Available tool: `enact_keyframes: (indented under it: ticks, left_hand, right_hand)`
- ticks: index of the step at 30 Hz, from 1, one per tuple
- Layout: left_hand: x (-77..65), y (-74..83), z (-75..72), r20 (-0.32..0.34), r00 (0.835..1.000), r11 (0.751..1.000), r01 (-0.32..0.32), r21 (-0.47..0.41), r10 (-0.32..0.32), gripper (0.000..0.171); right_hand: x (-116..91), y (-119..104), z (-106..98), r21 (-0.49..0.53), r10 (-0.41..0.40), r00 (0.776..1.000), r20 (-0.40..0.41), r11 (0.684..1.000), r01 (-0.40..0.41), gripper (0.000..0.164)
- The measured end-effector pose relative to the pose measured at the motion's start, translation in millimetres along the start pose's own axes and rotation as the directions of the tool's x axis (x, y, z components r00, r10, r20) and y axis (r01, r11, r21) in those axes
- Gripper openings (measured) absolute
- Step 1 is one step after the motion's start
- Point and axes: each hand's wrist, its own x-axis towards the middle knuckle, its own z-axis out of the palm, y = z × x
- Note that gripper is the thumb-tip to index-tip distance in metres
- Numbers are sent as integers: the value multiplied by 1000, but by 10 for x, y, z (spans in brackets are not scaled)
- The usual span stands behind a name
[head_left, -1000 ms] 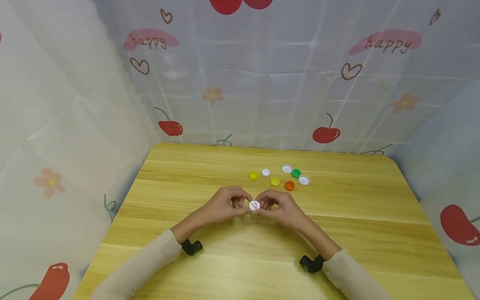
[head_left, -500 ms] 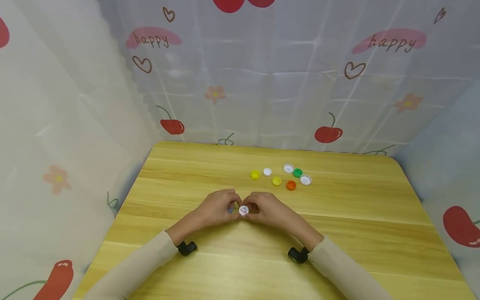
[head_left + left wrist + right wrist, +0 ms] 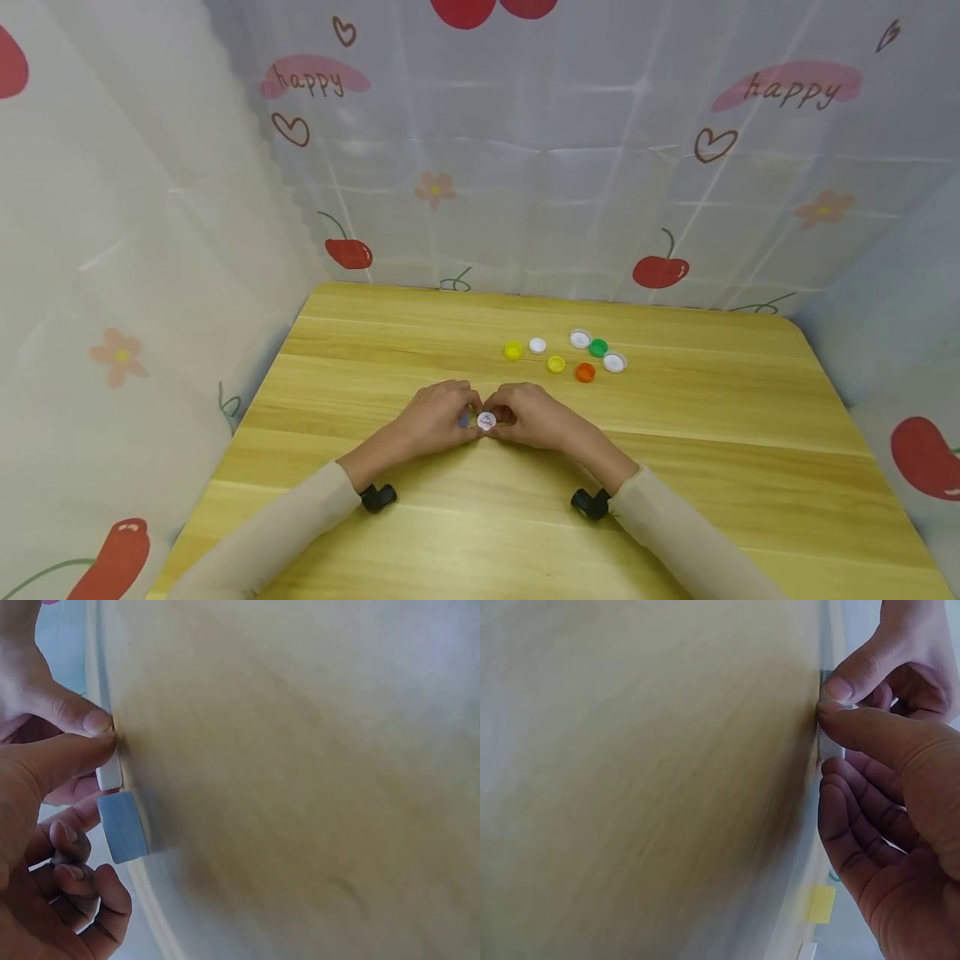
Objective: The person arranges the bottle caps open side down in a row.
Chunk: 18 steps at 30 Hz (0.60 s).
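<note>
A white bottle cap (image 3: 487, 421) with a printed top sits between both hands, close over the table in the wrist views. My left hand (image 3: 437, 418) pinches its left side between thumb and forefinger, the other fingers loosely curled. From the opposite side my right hand (image 3: 534, 418) pinches it the same way, and the two thumbs meet at its near edge. A blue cap (image 3: 124, 827) stands just beyond the white one in the left wrist view, beside the left fingers. From the head it shows only partly, inside the curve of the left hand.
Beyond the hands, loose caps lie on the wooden table (image 3: 712, 400): yellow (image 3: 513, 351), white (image 3: 537, 345), another yellow (image 3: 556, 364), orange (image 3: 585, 372), green (image 3: 598, 348) and two clear-rimmed white lids (image 3: 581, 338). A printed curtain (image 3: 495, 208) hangs behind the table.
Both hands have moved a little left and nearer the body with the white cap, then stayed nearly still. The blue cap has come into view by the left hand.
</note>
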Motion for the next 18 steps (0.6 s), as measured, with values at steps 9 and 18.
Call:
enact_keyframes:
  ticks: [9, 18]
  left_hand:
    - [0, -10, -31, 16, 1000, 1000, 9, -3, -9, 33]
    - [160, -38, -221, 9, 998, 996, 55, -64, -55, 44]
  right_hand:
    - [-11, 90, 43, 52, 23, 1000, -3, 998, -23, 28]
    - [-66, 365, -182, 208, 138, 985, -101, 972, -114, 34]
